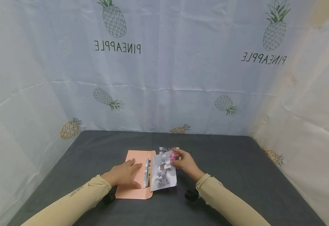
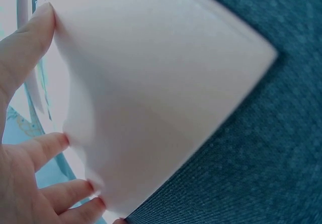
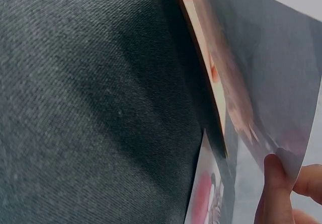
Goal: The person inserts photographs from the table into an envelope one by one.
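Observation:
A peach-pink envelope (image 1: pixel 134 157) lies on the dark table with its opening toward the right. Several printed sheets (image 1: pixel 147 172) show at that opening. My left hand (image 1: pixel 123 173) rests on the envelope with its fingers spread; in the left wrist view the fingertips press its surface (image 2: pixel 151 83). Between thumb and fingers, my right hand (image 1: pixel 187 164) pinches the upper right corner of a grey photo print (image 1: pixel 162 177) with a pink patch. That print is raised beside the opening, its plain back (image 3: pixel 271 68) facing the right wrist camera. Another print (image 1: pixel 164 149) lies partly hidden beneath it.
A dark cloth (image 1: pixel 209 150) covers the table. White curtains with pineapple prints (image 1: pixel 164 69) stand behind the table and along both sides. A black strap piece (image 1: pixel 191 196) is by the right wrist, another (image 1: pixel 108 198) by the left.

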`<state>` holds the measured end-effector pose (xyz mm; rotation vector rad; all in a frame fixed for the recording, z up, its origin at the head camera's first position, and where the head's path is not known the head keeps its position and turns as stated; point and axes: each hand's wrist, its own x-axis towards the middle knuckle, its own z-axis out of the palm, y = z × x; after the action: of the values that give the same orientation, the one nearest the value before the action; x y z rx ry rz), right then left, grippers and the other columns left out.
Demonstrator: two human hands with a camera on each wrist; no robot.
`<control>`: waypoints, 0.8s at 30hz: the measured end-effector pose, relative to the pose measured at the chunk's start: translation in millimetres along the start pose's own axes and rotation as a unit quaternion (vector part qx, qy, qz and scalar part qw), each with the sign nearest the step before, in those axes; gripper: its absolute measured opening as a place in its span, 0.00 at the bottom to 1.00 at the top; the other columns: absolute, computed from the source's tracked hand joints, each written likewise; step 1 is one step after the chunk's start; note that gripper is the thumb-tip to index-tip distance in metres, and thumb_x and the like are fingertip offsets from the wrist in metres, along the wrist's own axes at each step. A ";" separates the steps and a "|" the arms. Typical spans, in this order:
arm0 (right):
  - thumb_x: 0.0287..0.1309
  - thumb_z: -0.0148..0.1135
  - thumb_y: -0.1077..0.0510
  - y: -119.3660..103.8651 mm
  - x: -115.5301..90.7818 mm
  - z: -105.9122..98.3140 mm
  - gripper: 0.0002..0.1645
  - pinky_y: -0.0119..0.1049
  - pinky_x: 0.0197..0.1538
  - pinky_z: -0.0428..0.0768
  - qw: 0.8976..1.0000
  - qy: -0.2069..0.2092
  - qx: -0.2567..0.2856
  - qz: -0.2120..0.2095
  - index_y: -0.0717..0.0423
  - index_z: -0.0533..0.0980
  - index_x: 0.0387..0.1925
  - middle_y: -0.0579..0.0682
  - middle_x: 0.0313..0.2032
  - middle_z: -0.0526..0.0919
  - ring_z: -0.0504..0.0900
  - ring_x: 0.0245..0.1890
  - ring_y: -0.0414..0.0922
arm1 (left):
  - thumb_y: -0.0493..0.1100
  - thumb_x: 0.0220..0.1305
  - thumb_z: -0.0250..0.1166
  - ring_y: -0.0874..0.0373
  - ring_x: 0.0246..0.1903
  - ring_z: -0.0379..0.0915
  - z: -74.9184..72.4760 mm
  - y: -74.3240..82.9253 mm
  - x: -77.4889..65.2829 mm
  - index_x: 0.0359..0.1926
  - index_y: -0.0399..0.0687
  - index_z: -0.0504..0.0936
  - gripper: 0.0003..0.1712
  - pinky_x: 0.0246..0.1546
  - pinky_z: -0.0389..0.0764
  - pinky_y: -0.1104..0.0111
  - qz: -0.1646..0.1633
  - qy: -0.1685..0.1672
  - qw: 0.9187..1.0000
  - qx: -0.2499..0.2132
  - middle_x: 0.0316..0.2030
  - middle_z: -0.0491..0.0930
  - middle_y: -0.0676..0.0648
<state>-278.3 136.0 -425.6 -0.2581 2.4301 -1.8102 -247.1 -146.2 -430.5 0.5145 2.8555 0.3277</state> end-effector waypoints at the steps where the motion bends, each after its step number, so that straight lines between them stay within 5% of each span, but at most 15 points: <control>1: 0.49 0.66 0.72 0.1 0.4 0.8 0.40 0.43 0.41 0.84 1.000 -0.001 -0.001 0.001 0.65 0.67 0.66 0.62 0.44 0.76 0.77 0.32 0.42 | 0.69 0.43 0.73 0.41 0.69 0.58 0.0 -0.1 0.0 0.69 0.52 0.67 0.54 0.57 0.69 0.42 0.001 0.000 1.000 0.001 0.71 0.59 0.35; 24: 0.43 0.68 0.70 -15.7 14.5 8.8 0.39 0.34 0.33 0.82 0.988 -0.009 -0.152 -0.013 0.65 0.71 0.62 0.59 0.43 0.83 0.77 0.29 0.41 | 0.68 0.43 0.73 0.40 0.69 0.57 0.8 -0.7 -0.7 0.69 0.52 0.67 0.54 0.57 0.69 0.42 0.006 0.002 1.000 0.006 0.71 0.59 0.35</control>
<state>-289.8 120.5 -412.8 -0.3301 2.6950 -1.4324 -246.5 -147.0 -431.3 0.5336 2.8613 0.3140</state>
